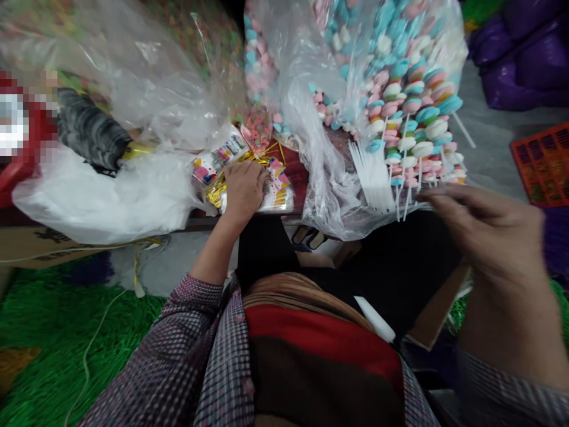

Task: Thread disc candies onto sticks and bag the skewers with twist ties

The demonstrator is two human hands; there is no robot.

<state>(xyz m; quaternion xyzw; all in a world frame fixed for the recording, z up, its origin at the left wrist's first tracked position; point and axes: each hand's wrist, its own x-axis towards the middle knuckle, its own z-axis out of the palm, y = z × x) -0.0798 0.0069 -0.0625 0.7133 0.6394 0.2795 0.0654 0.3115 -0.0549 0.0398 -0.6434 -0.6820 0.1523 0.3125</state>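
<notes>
My left hand [243, 188] rests, fingers bent down, on gold twist ties [216, 194] and printed plastic bags [280, 200]; what its fingertips grip is hidden. On the right, my right hand [493, 234] is slightly blurred, with thumb and fingers pinched together by the lower stick ends of the marshmallow skewers [415, 142]. Whether a stick is between those fingertips I cannot tell. The skewers carry pink, white and blue marshmallows and lie piled on clear plastic. Left of them is a fanned bundle of white sticks [370, 178].
Large clear bags of gummy candy [178, 77] and marshmallows [262, 53] fill the back. A white plastic bag [111, 196] lies at the left by a grey-black patterned object [91, 130]. An orange crate [544, 163] and purple bundles [524, 53] stand right.
</notes>
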